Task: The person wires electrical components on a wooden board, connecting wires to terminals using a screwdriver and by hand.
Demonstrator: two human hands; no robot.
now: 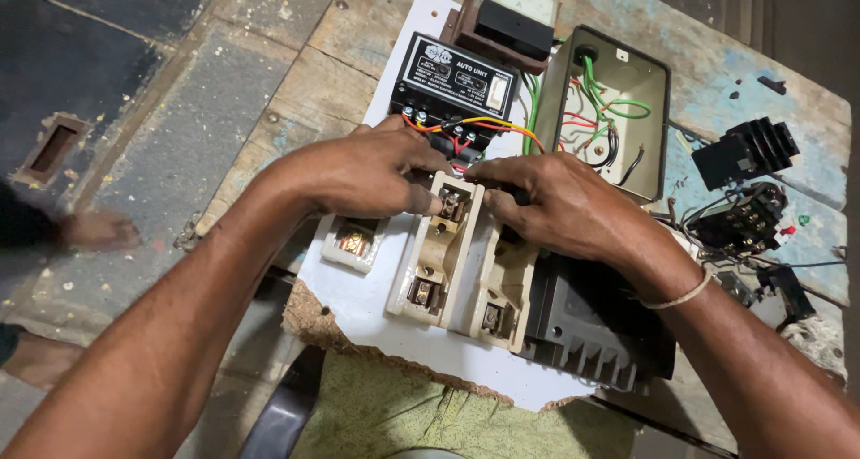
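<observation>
The light is moderate and soft, and it falls from above onto the middle of the view. The white mounting board (358, 302) is the brightest surface there, without hard glare. The black control unit (455, 76) shows a weak shine on its front. Shadows are soft under the left hand (367, 174) and the right hand (560, 199). The upper right corner and the left edge are dim. The centre is sharp, but a foot (98, 231) at the left is blurred. The wide lens bends the forearms at the lower edges.
</observation>
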